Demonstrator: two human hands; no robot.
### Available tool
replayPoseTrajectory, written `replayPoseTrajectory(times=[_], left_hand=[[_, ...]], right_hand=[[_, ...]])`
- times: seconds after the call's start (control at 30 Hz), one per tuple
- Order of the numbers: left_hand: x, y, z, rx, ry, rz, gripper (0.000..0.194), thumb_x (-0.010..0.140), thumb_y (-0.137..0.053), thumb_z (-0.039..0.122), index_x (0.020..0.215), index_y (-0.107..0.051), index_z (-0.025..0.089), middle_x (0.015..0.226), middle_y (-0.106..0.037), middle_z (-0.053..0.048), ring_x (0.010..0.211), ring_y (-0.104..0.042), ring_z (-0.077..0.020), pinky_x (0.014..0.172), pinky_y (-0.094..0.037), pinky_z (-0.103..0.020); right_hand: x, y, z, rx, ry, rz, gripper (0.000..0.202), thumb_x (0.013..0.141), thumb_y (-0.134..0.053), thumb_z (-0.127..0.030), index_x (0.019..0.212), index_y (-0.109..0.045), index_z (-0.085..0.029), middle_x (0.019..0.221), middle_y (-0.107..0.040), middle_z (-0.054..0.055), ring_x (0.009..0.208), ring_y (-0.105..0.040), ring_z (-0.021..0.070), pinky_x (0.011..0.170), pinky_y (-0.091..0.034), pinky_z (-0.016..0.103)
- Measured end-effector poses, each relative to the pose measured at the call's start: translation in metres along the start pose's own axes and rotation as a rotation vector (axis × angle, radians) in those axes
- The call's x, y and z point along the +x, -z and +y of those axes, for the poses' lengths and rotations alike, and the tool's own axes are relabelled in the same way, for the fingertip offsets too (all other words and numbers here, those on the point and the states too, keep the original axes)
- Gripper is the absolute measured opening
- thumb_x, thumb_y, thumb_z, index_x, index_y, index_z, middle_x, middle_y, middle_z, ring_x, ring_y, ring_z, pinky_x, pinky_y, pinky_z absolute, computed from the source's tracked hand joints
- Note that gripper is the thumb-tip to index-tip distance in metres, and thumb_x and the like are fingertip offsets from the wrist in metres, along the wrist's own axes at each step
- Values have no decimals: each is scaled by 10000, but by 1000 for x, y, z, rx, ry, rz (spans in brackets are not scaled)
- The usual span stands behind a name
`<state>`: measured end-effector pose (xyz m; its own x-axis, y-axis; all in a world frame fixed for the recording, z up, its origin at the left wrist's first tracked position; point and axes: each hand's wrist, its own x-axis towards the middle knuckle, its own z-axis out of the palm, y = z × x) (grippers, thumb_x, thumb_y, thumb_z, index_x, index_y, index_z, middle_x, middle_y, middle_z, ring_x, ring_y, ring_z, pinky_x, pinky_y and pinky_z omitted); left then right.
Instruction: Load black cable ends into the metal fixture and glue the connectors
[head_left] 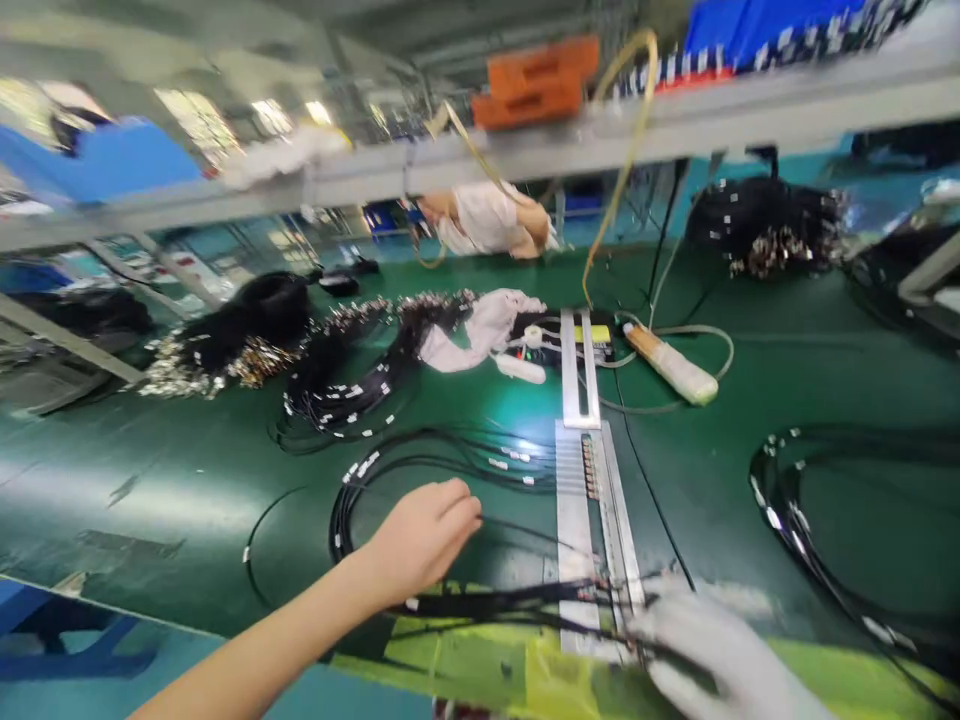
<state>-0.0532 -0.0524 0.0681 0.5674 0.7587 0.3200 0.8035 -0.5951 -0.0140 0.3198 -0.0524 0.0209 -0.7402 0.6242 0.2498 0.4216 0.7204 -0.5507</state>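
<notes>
The left hand [431, 530] is bare, its fingers curled in and drawn together; a thin cable [517, 528] runs right from beside the fingertips, though I cannot tell whether it is pinched. The right hand [720, 650], pale-gloved and blurred, bends around the ends of the near black cables [495, 603] — how firmly, I cannot tell. Those cables lie across the near end of the slotted metal fixture [574, 525]; a looped cable bunch [343, 505] reaches its grooved part from the left. The step in hand looks like arranging cable ends at the fixture; the next move seems to call for lining the thin cable up with a groove without disturbing its neighbours. Farther out on the green counter [697, 470] lie a tape-wrapped tool [671, 365], far right, and a white cloth [491, 325], far left.
</notes>
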Motion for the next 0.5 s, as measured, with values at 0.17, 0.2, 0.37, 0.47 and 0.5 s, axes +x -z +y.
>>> replayPoseTrajectory(times=[0.17, 0.2, 0.37, 0.47, 0.5], left_hand=[[-5, -70, 3, -111, 111, -100, 147, 989, -439, 183, 1032, -577, 157, 1006, -606, -98, 972, -539, -243, 848, -435, -391], [-4, -80, 7, -143, 89, -112, 158, 989, -443, 181, 1084, -568, 157, 1055, -604, -106, 1019, -529, -251, 886, -429, -406], [10, -91, 21, -369, -7, -184, 141, 1008, -424, 186, 1053, -558, 175, 991, -604, -73, 944, -523, -210, 846, -441, -362], [20, -89, 20, -414, 21, -142, 136, 1016, -416, 183, 984, -547, 174, 942, -607, -61, 887, -520, -191, 801, -455, -333], [23, -89, 20, -425, 29, -116, 126, 1015, -419, 172, 989, -543, 173, 939, -610, -59, 878, -520, -185, 794, -460, -323]], right_hand=[[9, 15, 4, 110, -102, -114, 217, 994, -505, -311, 1084, -688, -237, 880, -718, 64, 816, -663, 209, 766, -552, 345], [12, 19, 8, 120, -121, -109, 221, 998, -501, -308, 1087, -690, -234, 894, -720, 66, 823, -662, 205, 755, -546, 338], [37, 33, 36, 133, -159, 10, 206, 992, -519, -291, 1064, -703, -234, 976, -734, 53, 884, -671, 190, 809, -538, 326], [55, 28, 63, 159, -236, 70, 218, 984, -519, -309, 1035, -718, -237, 1012, -739, 42, 921, -684, 194, 846, -545, 330], [60, 23, 72, 172, -279, 97, 222, 980, -518, -317, 1019, -722, -237, 1017, -741, 39, 927, -688, 197, 856, -547, 335]])
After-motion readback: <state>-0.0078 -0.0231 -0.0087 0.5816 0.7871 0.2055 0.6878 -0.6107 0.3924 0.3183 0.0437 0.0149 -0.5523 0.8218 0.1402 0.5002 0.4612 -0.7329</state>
